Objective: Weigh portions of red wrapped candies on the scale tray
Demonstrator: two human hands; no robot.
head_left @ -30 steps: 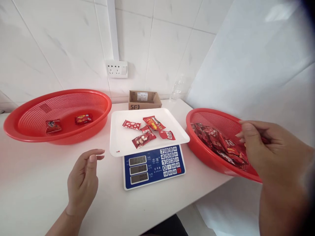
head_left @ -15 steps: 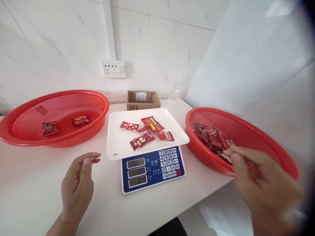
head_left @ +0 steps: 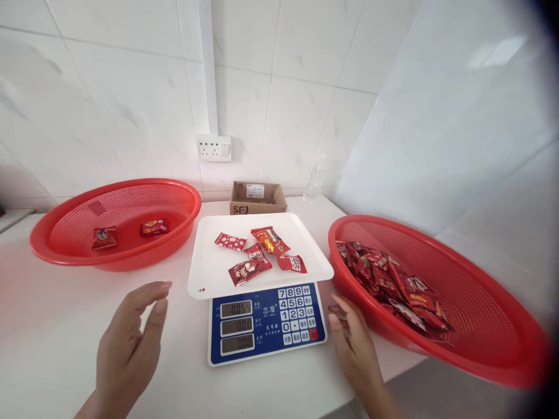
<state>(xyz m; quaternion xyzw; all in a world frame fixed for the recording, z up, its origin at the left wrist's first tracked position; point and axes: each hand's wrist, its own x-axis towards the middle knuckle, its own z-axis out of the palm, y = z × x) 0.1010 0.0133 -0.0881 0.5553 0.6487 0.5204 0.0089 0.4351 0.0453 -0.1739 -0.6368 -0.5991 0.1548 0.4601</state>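
A digital weighing scale (head_left: 268, 337) stands on the white table, its top display reading about 0.054. On its white tray (head_left: 209, 270) lie several red snack packets (head_left: 271, 239), loosely grouped. My left hand (head_left: 131, 343) hovers left of the scale, fingers curved and thumb apart, holding nothing. To the right of the keypad is my right hand (head_left: 353, 340), fingers stretched out and nothing visible in it, between the scale and the right red basket (head_left: 484, 326). Many red packets (head_left: 384, 276) are heaped inside that basket. The left red basket (head_left: 148, 256) contains two red packets.
Behind the scale, a small cardboard box (head_left: 238, 209) sits against the tiled wall. A clear plastic bottle or wrapper (head_left: 318, 174) is beside it. A wall socket (head_left: 213, 148) is above. The right basket reaches past the table's edge.
My right hand has come out from over the right basket and moved left to the scale's side. The left hand has lowered slightly, its fingers wider apart. The camera view has shifted.
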